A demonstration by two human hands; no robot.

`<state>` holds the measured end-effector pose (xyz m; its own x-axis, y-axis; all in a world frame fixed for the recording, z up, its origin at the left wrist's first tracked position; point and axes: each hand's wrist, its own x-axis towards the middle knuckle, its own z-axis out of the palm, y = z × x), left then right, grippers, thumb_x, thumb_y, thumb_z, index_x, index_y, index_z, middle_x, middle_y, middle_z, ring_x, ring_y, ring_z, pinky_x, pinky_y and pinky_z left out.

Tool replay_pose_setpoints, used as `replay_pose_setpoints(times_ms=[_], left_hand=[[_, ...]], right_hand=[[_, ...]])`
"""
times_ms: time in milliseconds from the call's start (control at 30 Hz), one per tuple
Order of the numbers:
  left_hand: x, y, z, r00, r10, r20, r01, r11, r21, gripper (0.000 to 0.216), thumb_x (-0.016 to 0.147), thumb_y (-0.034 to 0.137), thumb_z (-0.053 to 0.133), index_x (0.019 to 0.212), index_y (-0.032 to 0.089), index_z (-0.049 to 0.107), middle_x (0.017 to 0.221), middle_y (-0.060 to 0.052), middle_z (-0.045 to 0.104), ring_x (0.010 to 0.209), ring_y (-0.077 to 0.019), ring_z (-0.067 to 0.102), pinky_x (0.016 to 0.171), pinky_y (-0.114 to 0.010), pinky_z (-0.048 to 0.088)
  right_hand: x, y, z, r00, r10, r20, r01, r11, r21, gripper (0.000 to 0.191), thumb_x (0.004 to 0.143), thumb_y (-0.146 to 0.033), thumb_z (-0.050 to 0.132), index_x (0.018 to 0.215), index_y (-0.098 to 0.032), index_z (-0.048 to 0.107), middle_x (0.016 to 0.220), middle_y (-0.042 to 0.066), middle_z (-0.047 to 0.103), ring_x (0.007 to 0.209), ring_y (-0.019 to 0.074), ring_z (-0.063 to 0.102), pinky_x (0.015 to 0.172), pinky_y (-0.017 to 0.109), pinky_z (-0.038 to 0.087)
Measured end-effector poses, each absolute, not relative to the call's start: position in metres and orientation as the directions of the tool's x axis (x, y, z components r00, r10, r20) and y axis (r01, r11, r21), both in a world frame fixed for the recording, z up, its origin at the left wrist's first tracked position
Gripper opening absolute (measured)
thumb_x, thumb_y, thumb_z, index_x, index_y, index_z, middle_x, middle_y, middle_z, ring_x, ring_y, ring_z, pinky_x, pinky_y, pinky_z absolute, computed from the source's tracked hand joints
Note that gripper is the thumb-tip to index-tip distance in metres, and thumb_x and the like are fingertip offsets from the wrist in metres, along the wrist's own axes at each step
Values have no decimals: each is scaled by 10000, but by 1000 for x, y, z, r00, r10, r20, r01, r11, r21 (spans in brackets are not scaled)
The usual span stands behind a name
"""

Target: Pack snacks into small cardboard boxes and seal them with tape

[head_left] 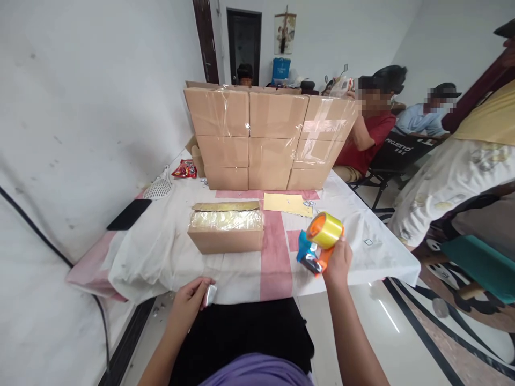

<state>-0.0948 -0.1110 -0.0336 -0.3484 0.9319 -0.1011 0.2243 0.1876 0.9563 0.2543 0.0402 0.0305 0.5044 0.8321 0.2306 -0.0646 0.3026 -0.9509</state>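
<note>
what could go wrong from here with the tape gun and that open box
The tape dispenser in the right hand could nick the left hand, which pinches a silvery piece, if they come close. The open box is filled to its rim, so tape might catch the clear packets. The black phone near the table's left edge might slide off.

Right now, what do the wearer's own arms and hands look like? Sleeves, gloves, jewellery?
Left hand and right hand are both ungloved, with no ring, watch or band showing. Both forearms are bare down to the frame's lower edge; no sleeve reaches them. The only clothing near them is a purple top at the bottom.
</note>
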Motion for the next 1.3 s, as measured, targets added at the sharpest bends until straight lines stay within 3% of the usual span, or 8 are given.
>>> replay_pose_setpoints(times_ms=[300, 533, 667, 800, 867, 967, 1133, 1300], left_hand=[[-92, -92, -12, -347, 933, -94, 112, 141, 984, 607, 807, 729, 633, 857, 134, 745, 432, 36, 483, 420, -113, 422, 473, -232, 348], [-84, -83, 19, -370, 929, -27, 92, 65, 994, 508, 880, 630, 628, 931, 139, 745, 451, 39, 486, 456, -104, 418, 492, -216, 342], [-71, -74, 42, -367, 930, 22, 86, 10, 996, 428, 920, 551, 609, 930, 146, 748, 447, 44, 475, 447, -103, 415, 481, -216, 336], [-60, -68, 57, -312, 946, 85, 93, -59, 994, 395, 937, 513, 591, 901, 152, 745, 448, 44, 477, 445, -103, 429, 482, -219, 353], [-54, -67, 61, -261, 958, 117, 115, -90, 989, 393, 939, 504, 590, 872, 147, 739, 447, 43, 477, 443, -100, 429, 481, -220, 350], [-46, -64, 62, -240, 957, 161, 108, -138, 984, 399, 939, 506, 594, 934, 135, 741, 470, 42, 497, 454, -97, 438, 489, -222, 363], [-37, -48, 71, -337, 923, 186, -20, -204, 979, 567, 918, 461, 644, 1390, 167, 533, 606, 49, 589, 560, -116, 531, 560, -223, 430], [-48, -17, 80, -457, 874, 165, -36, -204, 978, 483, 883, 416, 642, 1273, 178, 485, 683, 27, 651, 543, -103, 510, 579, -227, 433]], right_hand=[[249, 153, -5, 345, 899, 269, 143, 233, -962, 667, 822, -818, 445, 902, -185, 639, 904, 104, 706, 848, 247, 650, 786, 388, 533], [237, 116, 11, 537, 780, 323, 224, 237, -945, 509, 905, -653, 444, 1083, -194, 574, 1198, 141, 627, 1161, 276, 563, 1041, 452, 432], [190, 50, 37, 49, 889, 455, 202, 437, -876, 268, 968, -471, 527, 951, -226, 633, 965, 60, 683, 939, 221, 630, 880, 373, 492], [139, 3, 58, -431, 801, 416, 89, 496, -863, 316, 900, -350, 683, 1202, -267, 647, 1134, 57, 718, 982, 212, 654, 838, 350, 498], [121, -1, 66, -459, 796, 394, 29, 457, -889, 363, 868, -350, 728, 1213, -271, 647, 1161, 55, 715, 976, 208, 659, 822, 342, 502], [102, 14, 83, -378, 813, 443, -24, 470, -883, 124, 890, -356, 688, 941, -243, 692, 955, 34, 703, 858, 188, 643, 740, 316, 485], [84, 61, 119, -402, 728, 556, 41, 621, -783, 206, 903, -344, 628, 743, -215, 640, 910, 37, 644, 878, 181, 610, 736, 294, 452], [68, 114, 134, -436, 746, 504, 224, 632, -742, 188, 867, -322, 609, 724, -205, 642, 880, 33, 640, 872, 186, 598, 832, 313, 463]])
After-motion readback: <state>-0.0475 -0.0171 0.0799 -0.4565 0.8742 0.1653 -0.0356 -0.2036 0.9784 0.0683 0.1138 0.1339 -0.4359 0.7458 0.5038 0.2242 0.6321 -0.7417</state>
